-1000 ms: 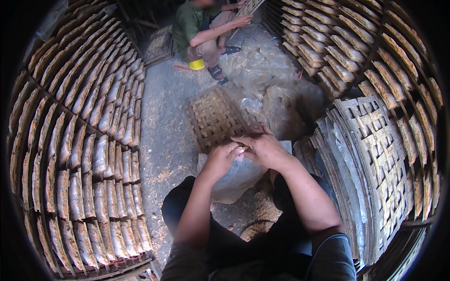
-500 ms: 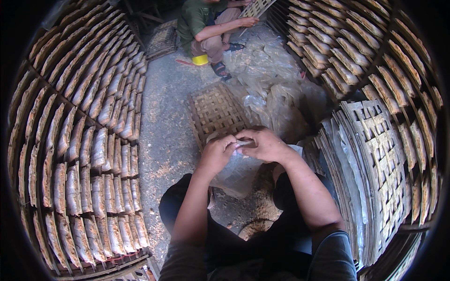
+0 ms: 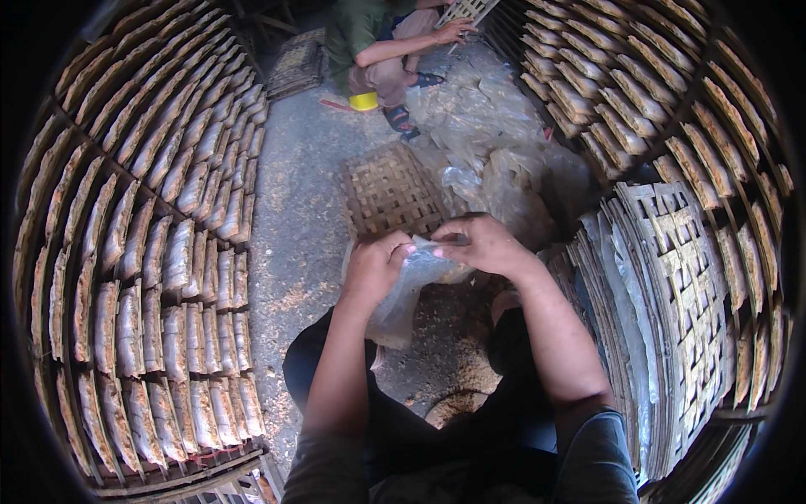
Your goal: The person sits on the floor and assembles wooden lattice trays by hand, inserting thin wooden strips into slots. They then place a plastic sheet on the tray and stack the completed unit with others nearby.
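Observation:
Between my hands hangs a translucent plastic sheet [image 3: 395,312], its upper edge pinched at two spots a little apart. My left hand [image 3: 375,264] is closed on the sheet, thumb against fingers. My right hand [image 3: 485,245] pinches the same edge to the right, its fingers bent over the top. The sheet droops toward my knees, mostly below my left hand. Just beyond my hands a woven bamboo tray [image 3: 393,186] lies on the floor. To its right is a heap of crumpled clear plastic sheets [image 3: 512,181].
A stack of woven trays and plastic sheets [image 3: 663,328] stands upright at my right. Racks of filled trays [image 3: 126,311] line the left side, with more racks [image 3: 613,84] at the right. Ahead, another person [image 3: 378,59] holds a woven tray beside a yellow object [image 3: 363,102].
My hands have drawn slightly apart, spreading the sheet's edge, and its hanging part has swung left. The other person's arm and tray have shifted slightly.

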`<state>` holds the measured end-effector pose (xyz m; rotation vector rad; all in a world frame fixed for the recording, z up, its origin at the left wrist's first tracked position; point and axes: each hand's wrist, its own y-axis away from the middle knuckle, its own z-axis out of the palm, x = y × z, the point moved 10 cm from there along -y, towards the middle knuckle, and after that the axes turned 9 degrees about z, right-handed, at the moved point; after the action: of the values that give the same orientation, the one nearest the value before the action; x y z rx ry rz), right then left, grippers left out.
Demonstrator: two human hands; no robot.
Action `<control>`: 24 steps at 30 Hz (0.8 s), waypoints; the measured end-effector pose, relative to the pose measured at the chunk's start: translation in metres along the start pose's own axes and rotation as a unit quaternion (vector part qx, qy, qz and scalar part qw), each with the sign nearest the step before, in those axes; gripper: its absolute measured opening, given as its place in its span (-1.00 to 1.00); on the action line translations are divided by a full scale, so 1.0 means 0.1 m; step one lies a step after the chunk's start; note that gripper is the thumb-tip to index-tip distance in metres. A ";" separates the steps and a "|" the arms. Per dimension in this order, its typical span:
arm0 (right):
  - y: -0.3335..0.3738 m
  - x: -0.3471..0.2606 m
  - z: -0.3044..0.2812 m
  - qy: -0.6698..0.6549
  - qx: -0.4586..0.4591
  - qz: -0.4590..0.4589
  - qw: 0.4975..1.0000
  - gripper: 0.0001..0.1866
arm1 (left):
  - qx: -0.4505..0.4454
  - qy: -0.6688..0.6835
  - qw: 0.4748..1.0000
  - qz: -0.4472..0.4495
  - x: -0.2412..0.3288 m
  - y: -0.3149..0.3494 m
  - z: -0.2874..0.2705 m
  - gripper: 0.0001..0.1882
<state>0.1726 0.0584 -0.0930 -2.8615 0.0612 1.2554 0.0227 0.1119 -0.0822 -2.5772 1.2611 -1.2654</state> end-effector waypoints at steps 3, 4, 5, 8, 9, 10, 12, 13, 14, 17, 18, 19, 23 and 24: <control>-0.10 0.05 0.06 0.109 0.027 -0.010 0.994 -0.80 | -0.026 0.048 0.998 -0.010 -0.06 -0.01 0.14 -0.90; -0.07 0.06 -0.01 0.085 0.057 -0.030 0.994 -0.84 | -0.022 0.042 0.999 -0.006 -0.09 0.00 0.15 -0.90; -0.07 0.10 -0.04 0.091 0.047 -0.014 0.995 -0.84 | -0.014 0.033 0.999 -0.004 -0.13 -0.01 0.12 -0.90; -0.03 0.30 -0.18 0.136 0.035 0.042 0.989 -0.85 | -0.032 0.005 0.999 -0.038 -0.25 0.00 0.06 -0.83; -0.01 0.35 -0.19 0.098 0.034 0.041 0.994 -0.85 | -0.046 -0.002 0.997 -0.055 -0.25 -0.01 0.07 -0.79; 0.01 0.40 -0.21 0.060 0.033 0.039 0.997 -0.84 | 0.005 -0.037 0.999 0.005 -0.07 -0.05 0.00 -0.74; 0.04 0.30 -0.17 0.023 0.012 0.008 1.000 -0.83 | 0.061 -0.085 0.989 0.102 0.33 -0.08 0.00 -0.63; 0.04 0.17 -0.15 0.022 0.010 -0.028 0.999 -0.83 | 0.067 -0.099 0.983 0.139 0.45 -0.08 0.05 -0.58; 0.05 0.01 -0.12 0.021 0.007 -0.066 0.998 -0.84 | 0.029 -0.092 0.983 0.157 0.48 -0.10 0.17 -0.53; 0.08 -0.21 -0.20 0.015 0.082 -0.120 0.989 -0.84 | -0.055 -0.076 0.992 0.089 0.19 -0.15 0.46 -0.63; 0.08 -0.15 -0.26 0.008 0.107 -0.109 0.988 -0.80 | -0.048 -0.044 0.997 0.042 0.11 -0.17 0.48 -0.67; 0.09 -0.11 -0.32 0.002 0.133 -0.098 0.986 -0.77 | -0.041 -0.011 0.999 -0.005 0.02 -0.17 0.50 -0.72; 0.11 0.15 -0.39 -0.183 0.067 0.058 0.979 -0.45 | -0.024 0.074 0.996 -0.032 -0.06 -0.21 0.42 -0.79; 0.10 0.23 -0.37 -0.210 0.076 0.040 0.974 -0.52 | -0.013 0.061 0.997 -0.035 -0.04 -0.22 0.40 -0.79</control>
<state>0.2147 0.0468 -0.0846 -2.4311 0.2553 1.7576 0.0625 0.1169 -0.1041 -2.6205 1.2234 -1.4503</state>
